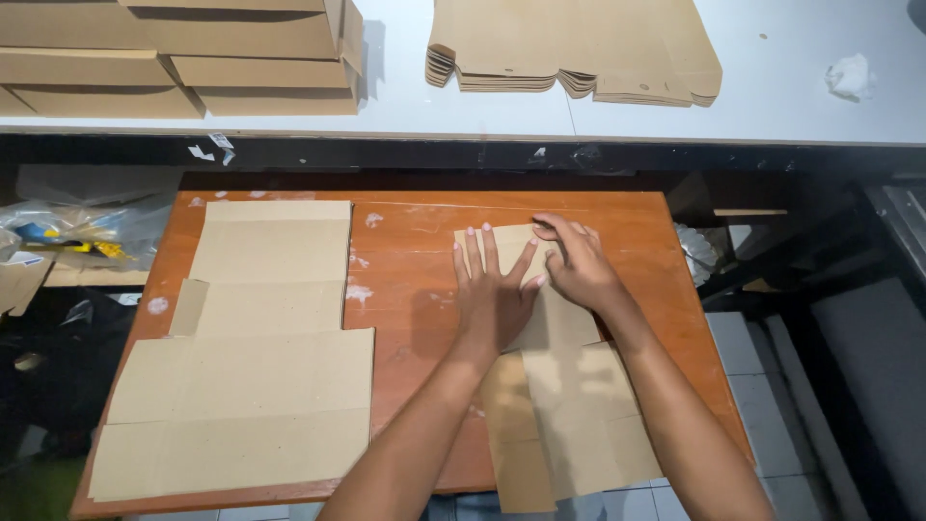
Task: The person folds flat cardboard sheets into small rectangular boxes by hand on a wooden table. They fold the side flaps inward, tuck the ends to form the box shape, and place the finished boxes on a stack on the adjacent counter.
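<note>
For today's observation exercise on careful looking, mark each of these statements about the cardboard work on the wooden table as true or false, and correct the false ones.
1. Both hands press on the folded cardboard piece. True: left hand, right hand.
2. A flat cardboard blank lies to the left of the hands. True.
3. The wooden table is blue. False: it is orange-brown.
4. The stack of flat blanks sits on the floor. False: it lies on the white surface beyond the table.
5. The right hand holds scissors. False: it holds no tool.

A worn orange wooden table (415, 207) stands before a white bench (772, 106), over pale floor tiles (748, 357).
</note>
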